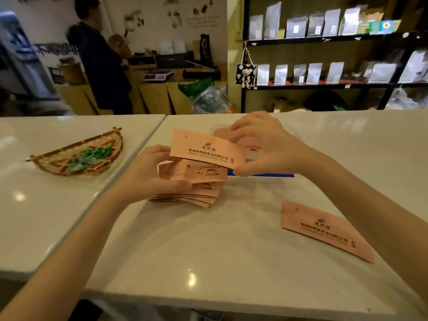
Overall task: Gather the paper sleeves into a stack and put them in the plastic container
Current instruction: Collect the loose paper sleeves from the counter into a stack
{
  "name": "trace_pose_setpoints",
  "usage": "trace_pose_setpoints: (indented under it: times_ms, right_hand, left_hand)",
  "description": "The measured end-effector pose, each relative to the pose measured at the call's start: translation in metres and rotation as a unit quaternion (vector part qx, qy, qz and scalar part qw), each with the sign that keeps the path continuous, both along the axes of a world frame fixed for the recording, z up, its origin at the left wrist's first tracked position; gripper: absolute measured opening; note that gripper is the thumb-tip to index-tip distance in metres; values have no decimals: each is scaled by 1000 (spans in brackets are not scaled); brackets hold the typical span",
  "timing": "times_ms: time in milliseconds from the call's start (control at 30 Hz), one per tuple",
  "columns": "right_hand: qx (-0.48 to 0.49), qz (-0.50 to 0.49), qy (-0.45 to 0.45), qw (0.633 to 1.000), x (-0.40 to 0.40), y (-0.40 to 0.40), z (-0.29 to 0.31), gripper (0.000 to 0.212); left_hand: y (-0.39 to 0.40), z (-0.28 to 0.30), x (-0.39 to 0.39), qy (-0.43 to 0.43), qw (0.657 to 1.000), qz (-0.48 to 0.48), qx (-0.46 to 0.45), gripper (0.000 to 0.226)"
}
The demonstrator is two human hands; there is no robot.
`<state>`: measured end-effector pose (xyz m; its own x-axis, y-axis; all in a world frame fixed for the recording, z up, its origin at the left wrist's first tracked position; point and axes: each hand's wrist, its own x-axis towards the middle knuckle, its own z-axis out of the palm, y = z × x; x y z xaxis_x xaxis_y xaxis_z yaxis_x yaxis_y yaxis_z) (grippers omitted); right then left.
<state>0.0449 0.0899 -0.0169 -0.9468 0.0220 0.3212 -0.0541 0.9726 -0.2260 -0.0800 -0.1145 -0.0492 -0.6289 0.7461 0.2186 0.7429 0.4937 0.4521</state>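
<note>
A: How far along is this looking, starting from the white desk [208, 246]?

B: Partway, I'd judge. Near the middle of the desk the left hand [148, 174] is gripping a rough stack of paper sleeves [196, 181], thumb on top, the other fingers hidden underneath. The edges are fanning out, so squaring up is not yet done.

A: And the other hand?

B: The right hand [261, 147] is pinching a single sleeve [206, 150] by its right end, thumb below and fingers above, and holding it just over the stack. It looks like it is being added.

A: Anything lying loose?

B: Yes. One lone sleeve [324, 230] is lying flat on the desk, well to the right of the stack and nearer the person. That one is waiting to be collected.

A: The plastic container?

B: Just beyond the stack, mostly behind the right hand, a clear plastic container [259, 156] is sitting with what look like sleeves [222, 133] showing around it. Whether they are lying inside I cannot tell. Loading the stack appears to be remaining.
</note>
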Motion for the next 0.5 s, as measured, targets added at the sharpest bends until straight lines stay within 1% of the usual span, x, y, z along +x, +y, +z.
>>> trace_pose_setpoints:
  times_ms: [133, 233, 300, 400, 500]
  right_hand:
    - [-16, 12, -31, 999, -23, -14, -8, 59]
    - [7, 17, -46, 999, -34, -21, -15, 58]
    - [17, 18, -63, 998, -39, -24, -22, 57]
    - [10, 22, -87, 996, -42, -29, -32, 58]
    - [20, 22, -98, 995, -44, -31, -37, 57]
  left_hand:
    - [-17, -16, -15, -11, 999, 42, -15, 67]
    - [-21, -22, -20, -83, 996, 31, 8, 66]
    - [-22, -23, -22, -121, 992, 25, 22, 59]
    - [-22, -23, -21, -151, 988, 2, 30, 45]
    - [-24, -25, -23, -179, 983, 1, 32, 45]
